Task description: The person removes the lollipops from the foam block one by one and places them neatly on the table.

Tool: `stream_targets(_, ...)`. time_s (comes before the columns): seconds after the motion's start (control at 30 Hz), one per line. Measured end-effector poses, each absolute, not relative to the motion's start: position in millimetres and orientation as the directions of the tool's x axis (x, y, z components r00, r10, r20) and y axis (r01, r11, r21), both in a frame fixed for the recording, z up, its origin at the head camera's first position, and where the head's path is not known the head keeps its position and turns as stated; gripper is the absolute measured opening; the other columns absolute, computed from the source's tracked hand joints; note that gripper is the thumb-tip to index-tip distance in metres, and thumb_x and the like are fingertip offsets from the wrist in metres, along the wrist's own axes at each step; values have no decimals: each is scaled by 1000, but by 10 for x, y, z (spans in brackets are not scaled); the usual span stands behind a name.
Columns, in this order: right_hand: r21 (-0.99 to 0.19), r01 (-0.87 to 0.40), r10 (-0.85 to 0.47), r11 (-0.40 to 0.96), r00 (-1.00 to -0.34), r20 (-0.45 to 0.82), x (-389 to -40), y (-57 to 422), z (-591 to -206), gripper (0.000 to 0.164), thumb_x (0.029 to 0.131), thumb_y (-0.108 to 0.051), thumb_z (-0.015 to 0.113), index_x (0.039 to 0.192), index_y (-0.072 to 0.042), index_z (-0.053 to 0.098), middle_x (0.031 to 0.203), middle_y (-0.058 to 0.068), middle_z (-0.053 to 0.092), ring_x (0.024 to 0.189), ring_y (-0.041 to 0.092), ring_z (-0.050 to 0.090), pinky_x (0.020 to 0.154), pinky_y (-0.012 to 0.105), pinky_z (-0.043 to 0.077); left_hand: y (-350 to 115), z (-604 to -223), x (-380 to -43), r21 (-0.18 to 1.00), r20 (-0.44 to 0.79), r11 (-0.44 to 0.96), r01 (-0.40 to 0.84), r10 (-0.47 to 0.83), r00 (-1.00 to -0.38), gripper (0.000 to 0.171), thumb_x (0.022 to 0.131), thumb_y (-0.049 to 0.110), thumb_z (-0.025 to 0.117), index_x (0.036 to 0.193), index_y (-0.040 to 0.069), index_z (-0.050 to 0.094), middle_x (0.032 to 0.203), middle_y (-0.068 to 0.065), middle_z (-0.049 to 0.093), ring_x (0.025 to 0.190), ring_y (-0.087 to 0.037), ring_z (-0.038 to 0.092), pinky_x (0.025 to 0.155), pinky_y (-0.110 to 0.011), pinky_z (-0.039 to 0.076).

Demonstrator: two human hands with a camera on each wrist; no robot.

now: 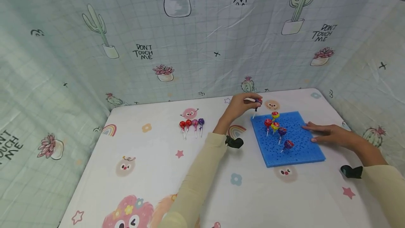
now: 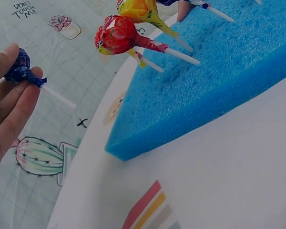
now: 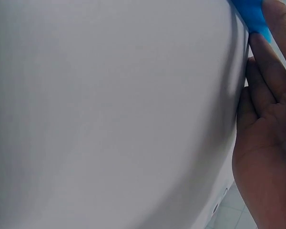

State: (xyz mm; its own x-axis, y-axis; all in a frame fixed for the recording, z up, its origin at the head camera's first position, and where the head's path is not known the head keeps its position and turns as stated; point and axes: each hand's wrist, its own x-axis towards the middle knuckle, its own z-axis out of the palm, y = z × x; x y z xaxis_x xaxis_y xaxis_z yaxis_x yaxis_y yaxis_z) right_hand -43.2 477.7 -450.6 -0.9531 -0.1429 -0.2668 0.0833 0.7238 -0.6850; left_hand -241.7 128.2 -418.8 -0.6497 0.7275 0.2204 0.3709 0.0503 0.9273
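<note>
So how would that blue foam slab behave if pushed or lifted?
The blue foam slab is probably light for its size, judging by its pitted, porous surface. It may slide, since no fastening shows where it lies on the table. Lifted by one edge, it might sag slightly, being thin for its width.

"DON'T TOUCH ME" [image 1: 143, 52] appears repeatedly on the cactus-printed backdrop [image 1: 202, 34].

Cactus-print cloth [image 1: 202, 38] behind white table [image 1: 158, 171]

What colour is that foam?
The foam is blue, showing best in the head view.
</note>
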Motion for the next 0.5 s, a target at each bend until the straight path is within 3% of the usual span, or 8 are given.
stream_targets(0.13,-679,81,-144,730,-953,-268,-428,4769,-4496,62,93,-26,74,150,-14,51,161,31,23,144,61,15,103,83,16,1212,-4177,-2433,923,225,65,378,708,-669,31,95,22,72,126,15,72,114,-1,75,99,-6,72,91,-23,55)
stream_targets(0.5,-678,80,-148,731,-951,-272,-425,4779,-4489,62,94,-26,74,150,-14,51,161,32,22,143,62,14,103,83,16,995,-4150,-2511,889,263,107,445,677,-688,38,96,13,71,134,11,68,123,-9,72,105,-13,72,89,-22,56)
